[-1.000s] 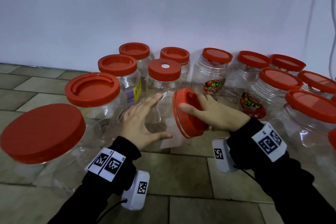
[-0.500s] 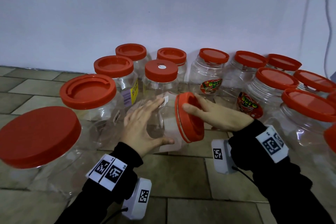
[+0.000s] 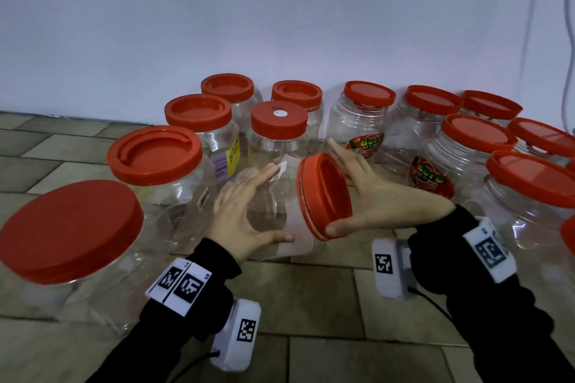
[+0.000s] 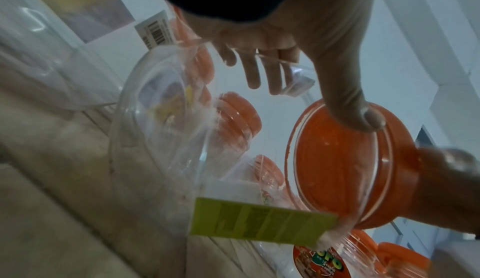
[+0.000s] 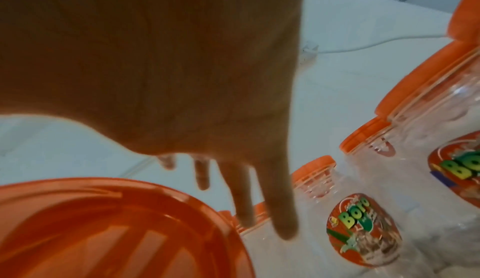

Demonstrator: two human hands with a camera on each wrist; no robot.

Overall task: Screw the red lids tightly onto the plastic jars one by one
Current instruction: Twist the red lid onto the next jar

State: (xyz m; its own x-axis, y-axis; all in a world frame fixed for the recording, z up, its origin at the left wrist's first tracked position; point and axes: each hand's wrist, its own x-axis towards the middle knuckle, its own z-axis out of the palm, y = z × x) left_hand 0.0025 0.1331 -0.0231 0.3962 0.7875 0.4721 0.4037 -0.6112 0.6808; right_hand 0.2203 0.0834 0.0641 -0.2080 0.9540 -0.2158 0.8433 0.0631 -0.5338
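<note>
We see a pale wall (image 3: pixel 280 9) behind and a tiled floor (image 3: pixel 311 295) below, the floor bare in front of our wrists and crowded towards the wall. An arc of clear plastic jars with red lids stands there: a big near-left jar (image 3: pixel 68 230), a jar with a recessed lid (image 3: pixel 155 151) behind it, a yellow-labelled jar (image 3: pixel 199 113), a jar with a white dot (image 3: pixel 279 120) on its lid, and on the right a cluster whose rims nearly touch, among them two jars with a red printed label (image 3: pixel 431 177) (image 3: pixel 364 141).

In the middle of the arc a clear jar (image 3: pixel 280 205) is tipped on its side, mouth to our right, with open floor only on the near side of it. Our left hand (image 3: pixel 239 211) cups its body, fingers (image 3: pixel 264 172) spread over the top and thumb underneath, grasping the jar.

The red lid (image 3: pixel 323 196) sits on the jar's mouth, face turned right; we cannot tell how far it is threaded. Our right hand (image 3: pixel 373 199) stands open against it: the thumb presses the lid's lower edge, while the fingers (image 3: pixel 339 149) stretch straight past the upper edge, released rather than wrapped. In the right wrist view those fingers (image 5: pixel 280 200) hang straight above the lid's rim (image 5: pixel 130 210).
</note>
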